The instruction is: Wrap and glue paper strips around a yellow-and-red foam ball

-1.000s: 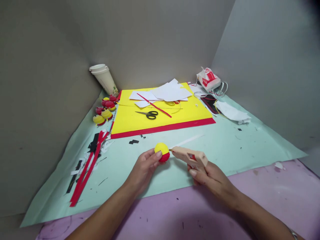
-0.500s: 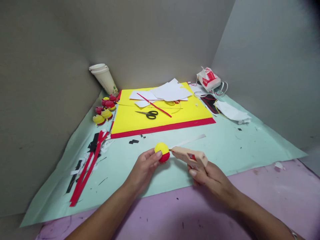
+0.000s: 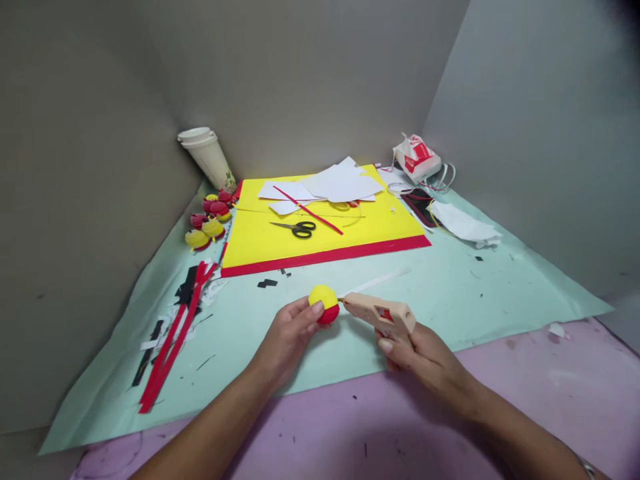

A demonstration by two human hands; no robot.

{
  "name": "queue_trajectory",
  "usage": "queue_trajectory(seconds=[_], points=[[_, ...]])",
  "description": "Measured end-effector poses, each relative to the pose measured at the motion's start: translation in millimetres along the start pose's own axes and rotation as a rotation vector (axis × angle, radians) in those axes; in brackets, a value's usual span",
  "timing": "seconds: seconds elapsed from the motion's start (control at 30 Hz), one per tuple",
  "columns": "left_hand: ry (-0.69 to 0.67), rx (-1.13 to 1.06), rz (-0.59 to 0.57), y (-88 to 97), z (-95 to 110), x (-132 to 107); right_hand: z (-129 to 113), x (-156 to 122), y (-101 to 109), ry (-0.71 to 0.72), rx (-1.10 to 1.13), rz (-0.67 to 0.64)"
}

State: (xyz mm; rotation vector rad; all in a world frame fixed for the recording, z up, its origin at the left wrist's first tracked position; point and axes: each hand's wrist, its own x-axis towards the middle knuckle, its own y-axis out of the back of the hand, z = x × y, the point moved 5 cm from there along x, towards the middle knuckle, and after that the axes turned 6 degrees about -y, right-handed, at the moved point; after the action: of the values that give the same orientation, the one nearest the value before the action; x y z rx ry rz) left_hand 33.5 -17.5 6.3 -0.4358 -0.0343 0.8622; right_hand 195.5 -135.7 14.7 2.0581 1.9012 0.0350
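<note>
Between the thumb and fingers of my left hand (image 3: 293,328) is a small ball (image 3: 324,304), yellow on top and red below, with a ridged surface. My right hand (image 3: 420,353) is wrapped round the handle of a pale glue gun (image 3: 383,312). The gun's nozzle points left and is at the ball's right side; whether it touches cannot be made out. A white paper strip (image 3: 375,283) lies on the mat behind the gun. Black-handled scissors (image 3: 301,230) rest on a yellow sheet (image 3: 250,233) beyond my hands.
Several red and yellow balls (image 3: 213,228) sit at the left, near a leaning white cup (image 3: 207,157). Red strips (image 3: 175,347) and black scraps lie closer on the green mat (image 3: 240,333). White papers (image 3: 340,183) cover part of the yellow sheet. A tissue pack (image 3: 416,159) stands back right.
</note>
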Motion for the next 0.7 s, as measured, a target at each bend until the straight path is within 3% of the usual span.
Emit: queue_trajectory(seconds=[0.7], points=[[0.000, -0.005, -0.002, 1.6, -0.7, 0.9, -6.8, -0.7, 0.1, 0.009, 0.000, 0.011]])
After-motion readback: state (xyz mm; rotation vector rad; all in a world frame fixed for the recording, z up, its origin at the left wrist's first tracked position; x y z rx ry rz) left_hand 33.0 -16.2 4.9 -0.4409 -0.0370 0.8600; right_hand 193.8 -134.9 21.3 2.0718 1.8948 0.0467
